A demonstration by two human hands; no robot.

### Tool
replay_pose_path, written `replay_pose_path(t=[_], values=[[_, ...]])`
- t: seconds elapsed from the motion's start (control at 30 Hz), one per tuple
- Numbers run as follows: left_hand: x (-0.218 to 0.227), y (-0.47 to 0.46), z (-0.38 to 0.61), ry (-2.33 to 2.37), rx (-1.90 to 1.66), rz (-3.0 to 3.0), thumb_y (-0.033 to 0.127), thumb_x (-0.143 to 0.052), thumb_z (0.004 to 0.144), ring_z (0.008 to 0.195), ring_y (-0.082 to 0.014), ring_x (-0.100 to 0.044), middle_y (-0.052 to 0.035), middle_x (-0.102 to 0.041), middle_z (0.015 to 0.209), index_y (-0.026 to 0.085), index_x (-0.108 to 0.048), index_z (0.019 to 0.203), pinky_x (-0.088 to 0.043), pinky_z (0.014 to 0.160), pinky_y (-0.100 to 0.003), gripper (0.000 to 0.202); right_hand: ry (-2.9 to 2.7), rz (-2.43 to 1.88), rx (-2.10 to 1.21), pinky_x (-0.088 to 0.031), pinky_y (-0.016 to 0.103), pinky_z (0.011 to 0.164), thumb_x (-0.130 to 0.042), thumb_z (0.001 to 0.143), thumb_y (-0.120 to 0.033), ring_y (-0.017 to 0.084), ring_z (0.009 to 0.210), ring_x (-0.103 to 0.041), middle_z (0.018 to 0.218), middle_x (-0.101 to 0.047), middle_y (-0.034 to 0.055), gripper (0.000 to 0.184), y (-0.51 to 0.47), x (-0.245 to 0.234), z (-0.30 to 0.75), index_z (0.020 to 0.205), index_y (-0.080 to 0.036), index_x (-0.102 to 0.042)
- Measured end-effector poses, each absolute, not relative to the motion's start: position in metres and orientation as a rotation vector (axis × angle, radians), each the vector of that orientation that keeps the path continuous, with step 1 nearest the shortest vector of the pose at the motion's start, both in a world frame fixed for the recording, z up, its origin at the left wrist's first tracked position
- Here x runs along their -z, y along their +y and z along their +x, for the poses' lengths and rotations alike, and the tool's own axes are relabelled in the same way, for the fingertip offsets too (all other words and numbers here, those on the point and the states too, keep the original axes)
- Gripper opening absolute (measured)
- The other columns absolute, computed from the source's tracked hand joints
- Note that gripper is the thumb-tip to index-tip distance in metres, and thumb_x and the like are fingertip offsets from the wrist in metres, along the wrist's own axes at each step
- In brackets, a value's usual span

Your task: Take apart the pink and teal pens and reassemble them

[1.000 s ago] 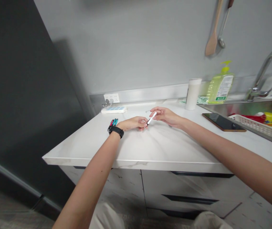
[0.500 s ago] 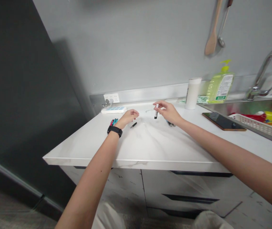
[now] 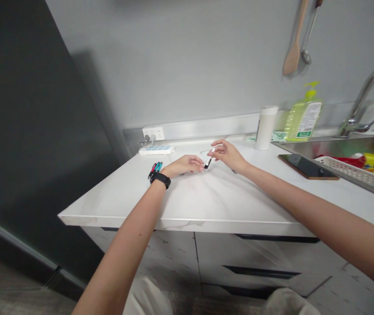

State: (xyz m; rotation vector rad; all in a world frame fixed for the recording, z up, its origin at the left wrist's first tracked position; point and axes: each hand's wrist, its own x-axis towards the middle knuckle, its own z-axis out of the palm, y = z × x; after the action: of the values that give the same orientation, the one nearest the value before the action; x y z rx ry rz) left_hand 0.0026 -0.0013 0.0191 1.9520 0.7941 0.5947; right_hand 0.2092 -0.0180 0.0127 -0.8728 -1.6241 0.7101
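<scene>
A white marker with a black end [image 3: 208,162] is pinched by the fingertips of my right hand [image 3: 228,155], tilted with its black end down and to the left. My left hand [image 3: 187,164] has its fingers stretched towards that black end, very close to it; whether they touch is unclear. Several red, teal and dark pens [image 3: 156,168] lie together on the counter beside my left wrist, which wears a black watch [image 3: 160,179]. Under my right hand, a dark pen tip [image 3: 234,171] just shows. The short black object on the counter is mostly hidden behind my left hand.
On the white counter [image 3: 187,205] are a power strip [image 3: 157,150], a white cylinder [image 3: 266,127] and a phone [image 3: 308,166]. A green soap bottle [image 3: 304,116] stands by the sink [image 3: 338,146], with a white perforated tray [image 3: 354,173] at its edge.
My left hand has moved right, towards the marker, covering the short black object. My right hand has tilted the marker from upright and brought it slightly left.
</scene>
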Motion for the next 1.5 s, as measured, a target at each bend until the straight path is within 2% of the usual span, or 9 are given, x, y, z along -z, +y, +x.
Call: replay_pose_path(t=[0.17, 0.27, 0.4, 0.67, 0.8, 1.07, 1.23, 1.33, 1.5], values=[[-0.022, -0.005, 0.002, 0.826, -0.606, 1.962, 0.033, -0.071, 0.071, 0.069, -0.0099, -0.059, -0.0049, -0.067, 0.080, 0.013, -0.061, 0.093, -0.038, 0.059, -0.021, 0.032, -1.549, -0.912, -0.306, -0.047, 0.032, 0.074, -0.062, 0.077, -0.041, 0.019, 0.085, -0.058, 0.088, -0.059, 0.0030, 0.028, -0.021, -0.014, 0.216, 0.096, -0.024, -0.051], [-0.020, -0.003, 0.001, 0.883, -0.641, 1.962, 0.034, -0.070, 0.071, 0.064, -0.0088, -0.057, -0.0041, -0.067, 0.077, 0.013, -0.060, 0.092, -0.036, 0.055, -0.021, 0.032, -1.637, -0.984, -0.253, -0.046, 0.035, 0.080, -0.060, 0.079, -0.040, 0.021, 0.086, -0.058, 0.086, -0.059, 0.0039, 0.025, -0.022, -0.016, 0.222, 0.098, -0.024, -0.053], [-0.018, -0.002, 0.000, 0.910, -0.632, 1.956, 0.033, -0.071, 0.069, 0.061, -0.0081, -0.055, -0.0033, -0.066, 0.076, 0.013, -0.060, 0.090, -0.037, 0.055, -0.020, 0.032, -1.629, -0.936, -0.246, -0.044, 0.035, 0.085, -0.058, 0.081, -0.040, 0.024, 0.097, -0.056, 0.097, -0.060, 0.0063, 0.027, -0.024, -0.020, 0.223, 0.104, -0.026, -0.055], [-0.019, -0.003, 0.003, 0.820, -0.620, 1.939, 0.030, -0.075, 0.063, 0.077, -0.0126, -0.060, -0.0069, -0.069, 0.091, 0.014, -0.064, 0.098, -0.042, 0.065, -0.024, 0.040, -1.623, -0.968, -0.599, -0.052, 0.030, 0.061, -0.066, 0.073, -0.047, 0.014, 0.063, -0.063, 0.079, -0.058, 0.0009, 0.033, -0.019, -0.007, 0.204, 0.088, -0.021, -0.051], [-0.016, 0.002, 0.002, 0.779, -0.656, 1.934, 0.031, -0.075, 0.064, 0.071, -0.0110, -0.059, -0.0045, -0.068, 0.081, 0.012, -0.065, 0.091, -0.043, 0.068, -0.025, 0.034, -1.585, -0.963, -0.683, -0.055, 0.029, 0.060, -0.071, 0.069, -0.046, 0.014, 0.062, -0.066, 0.079, -0.059, 0.0006, 0.035, -0.019, -0.003, 0.200, 0.082, -0.020, -0.051], [-0.019, 0.006, -0.009, 0.933, -0.687, 1.985, 0.034, -0.076, 0.062, 0.056, -0.0089, -0.052, -0.0022, -0.063, 0.065, 0.011, -0.066, 0.084, -0.035, 0.051, -0.022, 0.033, -1.660, -0.975, -0.725, -0.048, 0.025, 0.052, -0.075, 0.065, -0.045, 0.014, 0.061, -0.064, 0.067, -0.061, 0.0002, 0.038, -0.015, 0.001, 0.204, 0.070, -0.019, -0.048], [-0.021, 0.004, -0.013, 1.081, -0.724, 1.950, 0.028, -0.079, 0.056, 0.055, -0.0095, -0.053, -0.0031, -0.066, 0.064, 0.011, -0.066, 0.082, -0.036, 0.052, -0.022, 0.034, -1.783, -0.997, -0.715, -0.048, 0.025, 0.056, -0.074, 0.068, -0.033, 0.014, 0.063, -0.063, 0.065, -0.065, 0.0019, 0.026, -0.016, 0.003, 0.207, 0.068, -0.018, -0.052], [-0.021, 0.004, -0.013, 1.178, -0.793, 1.887, 0.024, -0.081, 0.051, 0.051, -0.0087, -0.050, -0.0008, -0.062, 0.057, 0.010, -0.066, 0.080, -0.035, 0.051, -0.022, 0.035, -1.846, -0.999, -0.669, -0.049, 0.025, 0.059, -0.070, 0.069, -0.023, 0.014, 0.064, -0.064, 0.068, -0.067, 0.0018, 0.016, -0.017, 0.005, 0.206, 0.069, -0.018, -0.055], [-0.021, 0.002, -0.015, 1.200, -0.873, 1.798, 0.024, -0.082, 0.049, 0.056, -0.0113, -0.054, -0.0029, -0.064, 0.059, 0.010, -0.064, 0.080, -0.035, 0.051, -0.023, 0.038, -1.839, -1.023, -0.678, -0.051, 0.025, 0.061, -0.068, 0.069, -0.019, 0.014, 0.064, -0.064, 0.071, -0.068, 0.0015, 0.012, -0.014, 0.008, 0.206, 0.071, -0.019, -0.056]])
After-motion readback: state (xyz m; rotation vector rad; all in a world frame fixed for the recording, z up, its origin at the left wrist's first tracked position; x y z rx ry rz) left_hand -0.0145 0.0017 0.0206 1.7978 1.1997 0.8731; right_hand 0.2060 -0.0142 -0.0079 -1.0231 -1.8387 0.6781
